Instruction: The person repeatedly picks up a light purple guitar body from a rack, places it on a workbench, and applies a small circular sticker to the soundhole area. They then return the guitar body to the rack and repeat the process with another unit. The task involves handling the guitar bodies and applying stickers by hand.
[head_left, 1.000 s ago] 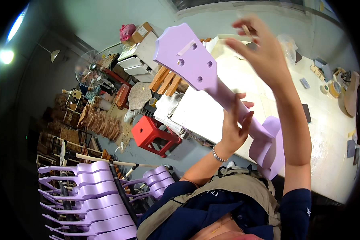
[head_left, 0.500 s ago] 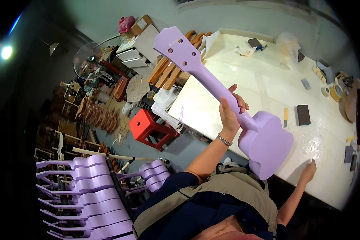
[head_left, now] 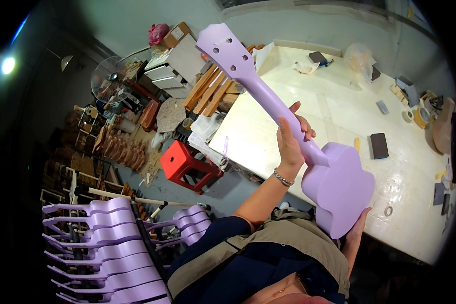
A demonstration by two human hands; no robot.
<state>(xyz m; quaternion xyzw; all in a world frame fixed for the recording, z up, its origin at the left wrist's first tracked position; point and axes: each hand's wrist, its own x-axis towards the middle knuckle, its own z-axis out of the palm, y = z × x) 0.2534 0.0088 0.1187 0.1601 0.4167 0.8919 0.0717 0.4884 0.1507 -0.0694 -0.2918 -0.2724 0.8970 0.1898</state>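
A lavender ukulele body and neck without strings, the ukulele [head_left: 339, 190], slants across the middle, its back turned up and its headstock with several holes pointing to the far left. My left hand [head_left: 293, 144] is wrapped round the neck near the body, thumb on the near side and fingertips showing beyond. At the body's lower right edge my right hand [head_left: 357, 227] is pressed to the side, most of its fingers hidden behind the body. A small pale ring [head_left: 388, 211] lies on the white table [head_left: 309, 96] just right of that hand.
On the table are a dark block [head_left: 379, 146], a yellow strip [head_left: 356, 144] and tape rolls [head_left: 420, 117]. A red stool [head_left: 187, 164] stands left of the table. Several lavender ukuleles [head_left: 116, 253] hang on a rack at lower left. Wooden pieces [head_left: 207, 91] lie behind.
My right hand has left the table and moved left to the ukulele's body. The small ring now shows on the table where that hand was. The left hand keeps its grip.
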